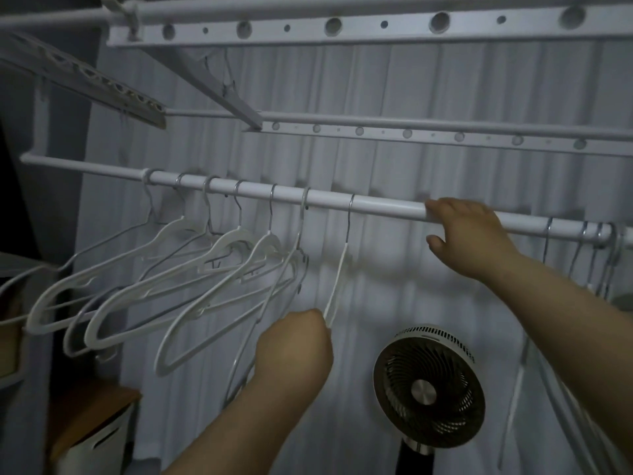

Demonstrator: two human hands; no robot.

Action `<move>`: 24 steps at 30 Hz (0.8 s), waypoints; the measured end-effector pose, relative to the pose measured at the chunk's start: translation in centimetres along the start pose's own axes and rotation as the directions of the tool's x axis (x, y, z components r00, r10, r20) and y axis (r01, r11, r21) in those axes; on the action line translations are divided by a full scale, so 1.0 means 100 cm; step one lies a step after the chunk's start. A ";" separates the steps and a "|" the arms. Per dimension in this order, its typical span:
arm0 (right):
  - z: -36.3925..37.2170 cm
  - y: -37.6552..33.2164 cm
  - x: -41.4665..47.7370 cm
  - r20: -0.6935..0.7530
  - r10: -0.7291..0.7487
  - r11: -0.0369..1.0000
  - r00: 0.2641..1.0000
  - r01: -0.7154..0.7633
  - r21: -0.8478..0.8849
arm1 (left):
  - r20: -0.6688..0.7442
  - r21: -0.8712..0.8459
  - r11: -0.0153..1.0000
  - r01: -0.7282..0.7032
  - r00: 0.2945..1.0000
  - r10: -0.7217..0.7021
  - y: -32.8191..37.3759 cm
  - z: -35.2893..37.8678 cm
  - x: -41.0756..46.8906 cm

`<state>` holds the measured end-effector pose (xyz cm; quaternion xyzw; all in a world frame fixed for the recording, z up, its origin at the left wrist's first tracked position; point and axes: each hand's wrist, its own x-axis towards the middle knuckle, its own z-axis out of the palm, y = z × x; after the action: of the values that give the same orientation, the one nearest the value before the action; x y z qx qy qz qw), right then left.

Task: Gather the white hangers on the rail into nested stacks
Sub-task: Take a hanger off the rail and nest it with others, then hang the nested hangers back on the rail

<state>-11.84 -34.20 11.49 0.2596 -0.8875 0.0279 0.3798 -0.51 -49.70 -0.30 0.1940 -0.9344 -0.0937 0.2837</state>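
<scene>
Closest to me, the person's left hand point(294, 347) is curled into a fist around the bottom of a single white hanger point(337, 279), pinching its thin edge between the fingers. That hanger is turned edge-on, so it reads as one slim white strip running up to a grey metal hook over the rail point(383, 204), about midway along it. The right hand point(469, 234) sits on the rail just to the right of that hook, fingers folded over the top of the bar and the thumb sticking out beneath.

Toward the rail's left end hangs a bunch of white hangers point(212, 269), flat plastic with notched shoulders and metal hooks, swung at slants and overlapping one another. A few further hangers point(589, 255) crowd the right end. Below stands a round fan point(428, 389), behind it a pale pleated curtain point(411, 97), and overhead perforated bars point(376, 24).
</scene>
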 end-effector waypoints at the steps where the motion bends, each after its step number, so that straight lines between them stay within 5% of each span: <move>1: 0.000 0.001 0.000 -0.001 -0.004 1.000 1.000 0.004 0.002 | -0.028 0.031 0.999 0.010 1.000 -0.010 -0.001 -0.001 -0.001; 6: 0.000 0.003 -0.002 0.003 -0.017 1.000 1.000 0.017 0.021 | -0.152 0.110 0.994 0.027 0.988 -0.010 -0.005 -0.003 -0.002; 18: -0.001 0.005 -0.002 0.002 -0.024 1.000 1.000 0.024 0.012 | -0.201 0.068 0.998 -0.007 0.979 0.021 -0.013 -0.006 -0.007; 24: -0.007 0.017 -0.005 -0.022 -0.011 1.000 1.000 0.012 0.028 | -0.414 -0.001 0.989 -0.147 0.900 0.133 -0.009 -0.024 -0.012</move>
<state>-11.91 -32.36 11.85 0.2698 -0.8812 0.0412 0.3861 2.05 -50.18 0.88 0.1370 -0.8632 -0.0452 0.4837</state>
